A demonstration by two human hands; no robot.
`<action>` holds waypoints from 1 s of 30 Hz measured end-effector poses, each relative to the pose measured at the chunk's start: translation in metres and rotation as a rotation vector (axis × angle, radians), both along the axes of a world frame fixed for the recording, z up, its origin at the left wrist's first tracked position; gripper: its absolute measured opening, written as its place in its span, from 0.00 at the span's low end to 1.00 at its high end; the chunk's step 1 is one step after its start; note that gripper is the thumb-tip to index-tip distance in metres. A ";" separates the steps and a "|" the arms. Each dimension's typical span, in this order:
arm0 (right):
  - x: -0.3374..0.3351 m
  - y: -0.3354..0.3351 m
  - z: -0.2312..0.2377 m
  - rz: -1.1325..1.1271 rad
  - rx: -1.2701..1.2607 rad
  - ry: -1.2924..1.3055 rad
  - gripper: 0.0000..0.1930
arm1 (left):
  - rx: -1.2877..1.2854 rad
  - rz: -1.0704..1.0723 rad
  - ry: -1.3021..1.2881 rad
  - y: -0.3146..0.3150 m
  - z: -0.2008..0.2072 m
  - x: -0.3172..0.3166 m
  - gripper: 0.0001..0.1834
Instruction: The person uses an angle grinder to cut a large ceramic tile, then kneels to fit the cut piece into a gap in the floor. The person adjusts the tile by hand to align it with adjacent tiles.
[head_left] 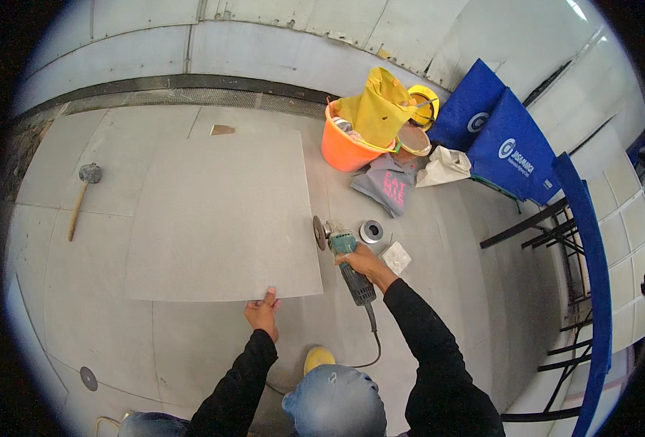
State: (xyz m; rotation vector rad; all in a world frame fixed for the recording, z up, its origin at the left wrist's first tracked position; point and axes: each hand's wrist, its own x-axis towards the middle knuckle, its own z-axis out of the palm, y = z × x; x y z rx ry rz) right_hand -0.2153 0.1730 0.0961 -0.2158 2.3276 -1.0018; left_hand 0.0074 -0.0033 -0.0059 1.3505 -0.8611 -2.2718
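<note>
The person's left hand (262, 317) is clamped on the near edge of a big grey tile (224, 218), thumb on top; the slab spreads mostly toward eleven o'clock. At its two, the right hand (364, 264) wraps an angle grinder (343, 246) — the disc (319, 234) is at the tile's edge, touching or not I can't tell. From that hand, a whitish block (395, 258) sits at three; farther, an orange bucket (341, 151) stands at twelve.
</note>
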 end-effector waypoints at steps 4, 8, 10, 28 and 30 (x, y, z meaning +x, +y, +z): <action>0.051 0.024 0.022 -0.062 -0.068 -0.111 0.23 | -0.011 -0.002 0.028 0.000 -0.002 0.001 0.16; 0.105 0.057 0.031 -0.051 -0.016 -0.174 0.27 | 0.011 -0.027 0.029 0.002 0.000 0.001 0.14; 0.127 0.069 0.034 -0.080 -0.042 -0.236 0.29 | 0.023 -0.026 0.034 0.002 0.001 0.000 0.14; 0.179 0.075 0.035 -0.151 -0.038 -0.258 0.27 | 0.001 -0.001 0.031 0.003 -0.001 -0.001 0.17; 0.181 0.075 0.033 -0.127 -0.061 -0.249 0.26 | 0.001 0.023 0.010 0.003 0.000 -0.001 0.22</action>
